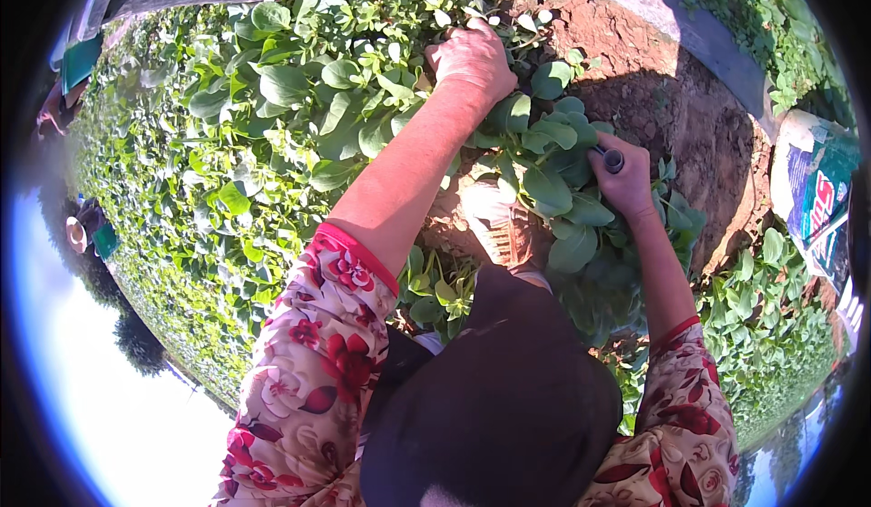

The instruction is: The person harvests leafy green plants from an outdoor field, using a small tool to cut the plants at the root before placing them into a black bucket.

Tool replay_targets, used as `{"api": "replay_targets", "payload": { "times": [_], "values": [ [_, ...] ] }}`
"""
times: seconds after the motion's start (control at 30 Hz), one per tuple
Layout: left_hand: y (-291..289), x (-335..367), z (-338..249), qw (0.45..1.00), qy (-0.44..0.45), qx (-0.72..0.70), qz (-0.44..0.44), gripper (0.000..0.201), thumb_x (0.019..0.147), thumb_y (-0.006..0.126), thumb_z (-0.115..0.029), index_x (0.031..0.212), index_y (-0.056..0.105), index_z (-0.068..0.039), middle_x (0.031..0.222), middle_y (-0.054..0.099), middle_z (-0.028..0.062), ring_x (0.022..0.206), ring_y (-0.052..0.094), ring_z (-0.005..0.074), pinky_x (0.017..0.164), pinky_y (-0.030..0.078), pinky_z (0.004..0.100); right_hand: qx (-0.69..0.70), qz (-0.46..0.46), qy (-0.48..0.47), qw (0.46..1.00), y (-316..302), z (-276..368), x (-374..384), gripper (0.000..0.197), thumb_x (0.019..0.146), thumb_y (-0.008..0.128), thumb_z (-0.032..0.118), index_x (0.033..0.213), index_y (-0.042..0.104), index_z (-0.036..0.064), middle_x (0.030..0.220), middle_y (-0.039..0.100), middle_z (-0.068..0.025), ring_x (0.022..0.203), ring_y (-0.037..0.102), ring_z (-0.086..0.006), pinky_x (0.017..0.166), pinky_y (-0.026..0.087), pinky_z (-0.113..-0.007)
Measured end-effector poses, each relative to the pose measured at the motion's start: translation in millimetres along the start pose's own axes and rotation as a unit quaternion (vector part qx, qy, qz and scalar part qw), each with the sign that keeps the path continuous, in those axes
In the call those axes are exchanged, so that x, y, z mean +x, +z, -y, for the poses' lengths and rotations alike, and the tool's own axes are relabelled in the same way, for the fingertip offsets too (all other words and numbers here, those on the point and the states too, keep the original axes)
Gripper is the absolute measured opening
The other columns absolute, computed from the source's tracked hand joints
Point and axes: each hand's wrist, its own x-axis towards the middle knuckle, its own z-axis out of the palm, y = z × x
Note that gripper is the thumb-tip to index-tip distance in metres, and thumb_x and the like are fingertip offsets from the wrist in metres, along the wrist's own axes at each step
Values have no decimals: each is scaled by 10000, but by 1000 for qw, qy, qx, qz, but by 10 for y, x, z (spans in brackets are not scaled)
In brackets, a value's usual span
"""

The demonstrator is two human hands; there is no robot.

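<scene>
My left hand (pixel 474 62) is closed among small-leaved green plants (pixel 413 8) at the top of the bed, its fingers curled around leafy stems. The fingertips are partly hidden by leaves. Lower and to the right, my right hand (pixel 624 178) grips a tool by its dark, round-ended handle (pixel 613 160). Whatever blade or head it has is hidden. Broad-leaved greens (pixel 549 189) lie between my hands, some touching the right one.
Below the greens is a brown shoe (pixel 510 235). Bare reddish soil (pixel 626 35) runs along the right, beside a pale strip (pixel 708 39). A printed white-and-green bag (pixel 817 189) stands at far right. People (pixel 82 230) are at the far left. Dark cloth (pixel 490 398) covers the lower middle.
</scene>
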Motion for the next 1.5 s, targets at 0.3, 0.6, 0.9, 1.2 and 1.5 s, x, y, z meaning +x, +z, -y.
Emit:
{"api": "replay_targets", "payload": {
  "times": [0.3, 0.6, 0.9, 1.2, 1.5],
  "values": [
    [-130, -23, -141, 998, -16, -10, 60, 404, 743, 631, -175, 1127, 584, -55, 1133, 603, 67, 1055, 595, 239, 744, 503, 440, 6, 1, 24, 1000, 275, 103, 578, 215, 732, 577, 85, 926, 652, 29, 763, 640, -172, 671, 635, -296, 635, 499, -333],
    [-146, -73, 220, 999, 41, -9, -10, 354, 763, 603, -189, 1080, 556, -39, 987, 655, 180, 954, 643, 319, 799, 489, 473, -192, 40, -38, 980, 543, 877, 688, 168, 719, 571, 79, 885, 598, 68, 752, 637, -116, 747, 633, -312, 688, 514, -390],
    [-236, 224, 899, 922, -34, -387, 7, 551, 562, 776, -192, 1025, 608, 55, 836, 662, 166, 762, 651, 231, 733, 530, 339, -54, -69, 90, 992, 19, 705, 128, 305, 755, 592, 92, 1054, 642, 64, 822, 652, -172, 783, 648, -321, 712, 500, -378],
    [-349, 189, 519, 979, 111, 78, -153, 552, 749, 585, -151, 1281, 455, -208, 1288, 485, 124, 1195, 470, 323, 986, 315, 539, -27, -37, 83, 996, 278, 381, 640, 281, 763, 613, 63, 1040, 662, 46, 846, 671, -151, 721, 649, -205, 691, 498, -296],
    [-382, 377, 444, 874, 347, 318, -117, 725, 742, 699, -319, 1377, 368, -206, 1396, 381, 134, 1337, 277, 359, 1071, 124, 648, -75, -37, 67, 994, 272, 691, 444, 299, 755, 614, 48, 1051, 650, 48, 790, 643, -174, 679, 650, -211, 651, 485, -301]
  ]
}}
